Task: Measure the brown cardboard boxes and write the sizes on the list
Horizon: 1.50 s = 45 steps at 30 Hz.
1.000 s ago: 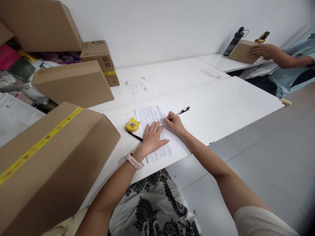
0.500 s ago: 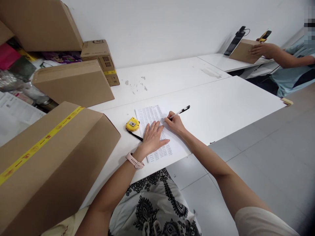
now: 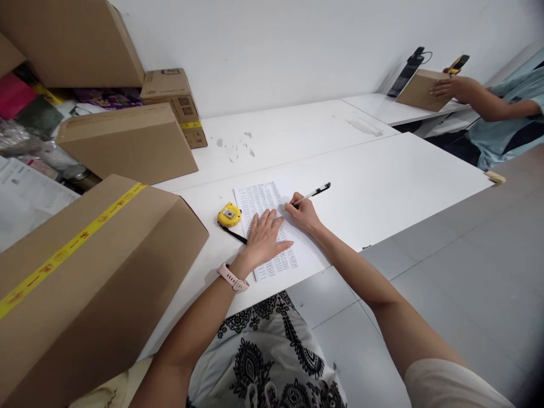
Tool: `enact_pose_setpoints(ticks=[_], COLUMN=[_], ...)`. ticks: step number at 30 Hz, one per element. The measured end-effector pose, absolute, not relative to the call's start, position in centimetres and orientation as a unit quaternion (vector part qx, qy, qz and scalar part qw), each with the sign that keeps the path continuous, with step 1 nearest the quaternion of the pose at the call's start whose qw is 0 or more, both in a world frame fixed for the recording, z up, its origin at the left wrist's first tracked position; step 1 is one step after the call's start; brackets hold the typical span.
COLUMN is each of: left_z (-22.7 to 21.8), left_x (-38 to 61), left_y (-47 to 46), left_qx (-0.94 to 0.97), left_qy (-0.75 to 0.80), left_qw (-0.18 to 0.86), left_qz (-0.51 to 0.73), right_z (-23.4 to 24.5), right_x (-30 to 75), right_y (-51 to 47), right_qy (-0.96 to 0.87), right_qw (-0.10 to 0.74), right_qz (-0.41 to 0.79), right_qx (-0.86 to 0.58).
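Flat on a sheet of paper (image 3: 260,196) covered with columns of writing lies my left hand (image 3: 266,235), its fingers spread. My right hand (image 3: 304,213) is closed around a pen (image 3: 315,192) with a clear barrel and black end. The pen's tip is hidden by my fingers, close to the paper near the right-hand columns. A yellow tape measure (image 3: 229,215) rests on the table just left of the paper, and its black strap (image 3: 233,234) runs toward my left hand.
A large cardboard box (image 3: 106,272) with yellow tape stands at my left. Behind it are more boxes (image 3: 131,136) and wrapped goods. Across the white table (image 3: 382,175), at the far right, a person's hand (image 3: 450,88) touches a box (image 3: 423,89) beside a dark bottle (image 3: 407,72).
The pen's rear end has shifted very slightly right in my right hand. My left hand, the paper and the tape measure look unmoved.
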<state>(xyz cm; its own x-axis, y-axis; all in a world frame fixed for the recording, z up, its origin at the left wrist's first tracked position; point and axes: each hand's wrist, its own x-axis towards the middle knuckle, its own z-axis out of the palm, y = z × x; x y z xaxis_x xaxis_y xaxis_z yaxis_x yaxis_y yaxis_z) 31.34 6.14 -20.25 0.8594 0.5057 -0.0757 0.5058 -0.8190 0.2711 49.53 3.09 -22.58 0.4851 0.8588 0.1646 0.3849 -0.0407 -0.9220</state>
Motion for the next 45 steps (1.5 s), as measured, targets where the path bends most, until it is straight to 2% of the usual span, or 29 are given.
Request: enact_pose_setpoints(ticks=[45], left_z=[-20.49], left_x=[31.36], left_y=[6.15], left_qx=[0.952], left_qy=[0.266], left_qw=[0.150], left_qz=[-0.006], right_z=[-23.08], right_x=[49.97], right_y=[3.31], right_qy=[-0.452], right_qw=[0.525], right_qz=[0.224], right_qx=[-0.685])
